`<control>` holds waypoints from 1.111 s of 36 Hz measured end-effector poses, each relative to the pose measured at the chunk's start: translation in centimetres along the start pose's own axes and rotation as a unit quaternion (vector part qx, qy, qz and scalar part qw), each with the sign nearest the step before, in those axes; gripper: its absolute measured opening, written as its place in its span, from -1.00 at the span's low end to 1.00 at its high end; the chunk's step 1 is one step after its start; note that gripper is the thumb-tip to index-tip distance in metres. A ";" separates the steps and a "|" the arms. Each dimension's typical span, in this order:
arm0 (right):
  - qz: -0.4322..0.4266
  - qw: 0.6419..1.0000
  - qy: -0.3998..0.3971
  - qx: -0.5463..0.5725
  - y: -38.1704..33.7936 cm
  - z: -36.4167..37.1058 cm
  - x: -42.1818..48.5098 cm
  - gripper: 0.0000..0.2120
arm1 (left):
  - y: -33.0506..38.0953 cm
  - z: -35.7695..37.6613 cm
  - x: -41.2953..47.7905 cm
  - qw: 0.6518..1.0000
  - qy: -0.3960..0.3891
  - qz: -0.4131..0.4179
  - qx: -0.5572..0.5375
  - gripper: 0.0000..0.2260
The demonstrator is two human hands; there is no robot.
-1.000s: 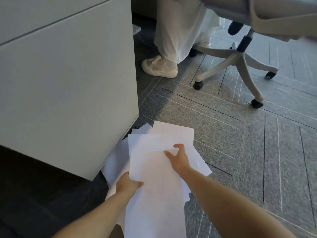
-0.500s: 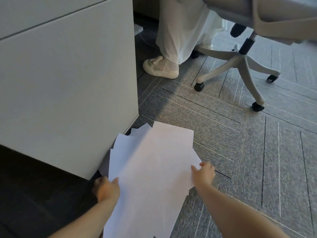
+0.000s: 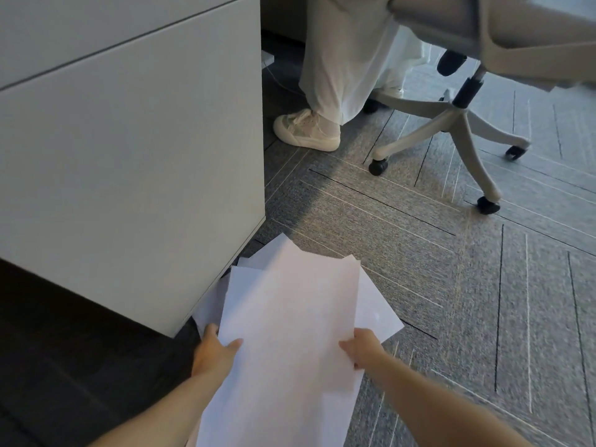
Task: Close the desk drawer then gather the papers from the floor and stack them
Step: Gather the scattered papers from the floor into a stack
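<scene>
While gripped both sides — papers point(image 3: 287, 321) fanned.

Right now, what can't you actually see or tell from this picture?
- Head view: how many papers there are; the top sheets cover the rest.
- Sheets beside the cabinet: its corner hides part.
- Left hand and right hand fingers: under the sheets.
- Chair top: cut by the frame edge.

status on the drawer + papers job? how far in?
Done: the drawer front sits flush with the desk unit, so it looks closed. In hand: the left hand and right hand grip opposite edges of the papers, gathered into a loose overlap on the carpet. Left: the sheets are fanned with corners sticking out, one near the cabinet base, so squaring them into a neat stack remains.
</scene>
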State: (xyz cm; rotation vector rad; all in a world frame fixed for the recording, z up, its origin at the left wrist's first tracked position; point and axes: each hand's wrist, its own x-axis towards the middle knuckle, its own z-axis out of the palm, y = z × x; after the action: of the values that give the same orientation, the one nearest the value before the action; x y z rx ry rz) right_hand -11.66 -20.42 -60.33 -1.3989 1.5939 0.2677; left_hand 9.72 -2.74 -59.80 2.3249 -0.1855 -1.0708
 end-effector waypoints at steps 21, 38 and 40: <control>0.217 0.922 0.143 0.286 -0.1 1.1 -0.4 -0.33 | -0.7 0.4 1.0 0.991 -0.129 -0.031 -0.021 -0.59; 0.030 0.969 0.114 0.218 -0.4 1.1 -0.3 -0.71 | -0.8 0.4 -0.4 0.967 0.063 0.119 0.218 -0.64; 0.026 0.975 0.072 0.209 -1.0 1.7 -0.9 -0.66 | -0.3 1.1 -0.9 0.968 0.033 0.121 0.218 -0.55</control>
State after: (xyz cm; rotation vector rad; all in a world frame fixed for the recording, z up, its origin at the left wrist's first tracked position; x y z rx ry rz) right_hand -10.05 -18.96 -60.08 -1.0687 1.6874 -0.1394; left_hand 8.32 -2.68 -59.91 2.6277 -0.7239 -0.8948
